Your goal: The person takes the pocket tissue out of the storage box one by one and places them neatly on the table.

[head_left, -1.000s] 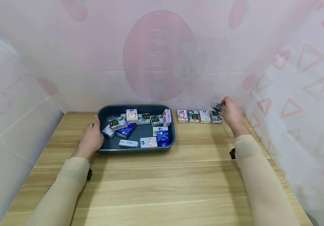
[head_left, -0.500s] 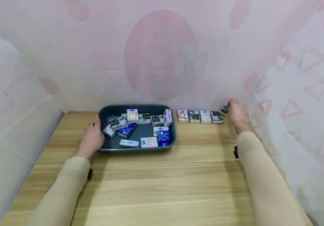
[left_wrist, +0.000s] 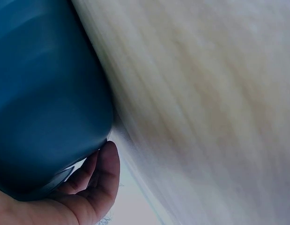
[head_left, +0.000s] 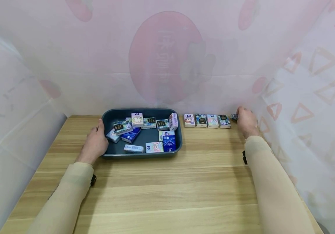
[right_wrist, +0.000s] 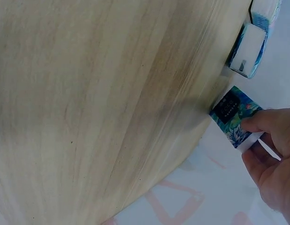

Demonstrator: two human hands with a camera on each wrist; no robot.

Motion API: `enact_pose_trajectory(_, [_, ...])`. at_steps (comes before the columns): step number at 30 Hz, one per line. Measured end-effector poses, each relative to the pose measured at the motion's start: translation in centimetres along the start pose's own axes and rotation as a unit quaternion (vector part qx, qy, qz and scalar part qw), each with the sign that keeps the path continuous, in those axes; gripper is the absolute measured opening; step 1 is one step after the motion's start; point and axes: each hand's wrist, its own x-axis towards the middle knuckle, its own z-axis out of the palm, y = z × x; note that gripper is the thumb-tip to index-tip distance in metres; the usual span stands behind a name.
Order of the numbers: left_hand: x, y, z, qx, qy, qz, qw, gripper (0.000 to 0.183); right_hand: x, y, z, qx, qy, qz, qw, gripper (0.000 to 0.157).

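Observation:
My left hand (head_left: 93,144) grips the left end of a dark blue plastic tray (head_left: 141,156). In the left wrist view, its fingers (left_wrist: 107,173) curl under the tray's rim. Several small tissue packs lie loose in the tray, among them a dark blue pack (head_left: 169,143) and a pink cartoon pack (head_left: 154,147). At the far right, my right hand (head_left: 247,123) pinches a dark floral tissue pack (right_wrist: 234,112) between thumb and fingers. This pack is tilted, with one corner at or close to the tabletop, just right of a similar floral pack (head_left: 224,121).
Several tissue packs stand in a row along the back wall, from a pink one (head_left: 189,120) beside the tray to the floral one near my right hand. A printed white cloth wall (head_left: 97,81) encloses the wooden table (head_left: 167,191) at the back and sides.
My right hand has moved right and then down with the floral tissue pack, from above the row's end to beside it. The left hand and the tray have stayed put.

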Motion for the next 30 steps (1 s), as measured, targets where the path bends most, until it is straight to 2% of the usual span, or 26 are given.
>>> enact_pose_trajectory(20, [0.04, -0.09, 0.12, -0.007, -0.011, -0.011, 0.9999, 0.088, 0.37, 0.92, 0.62, 0.013, -0.05, -0.053, 0.997, 0.033])
enact_pose_trajectory(30, [-0.07, 0.13, -0.09, -0.008, -0.013, -0.014, 0.9998, 0.09, 0.83, 1.08, 0.63, -0.008, -0.111, -0.058, 0.992, 0.041])
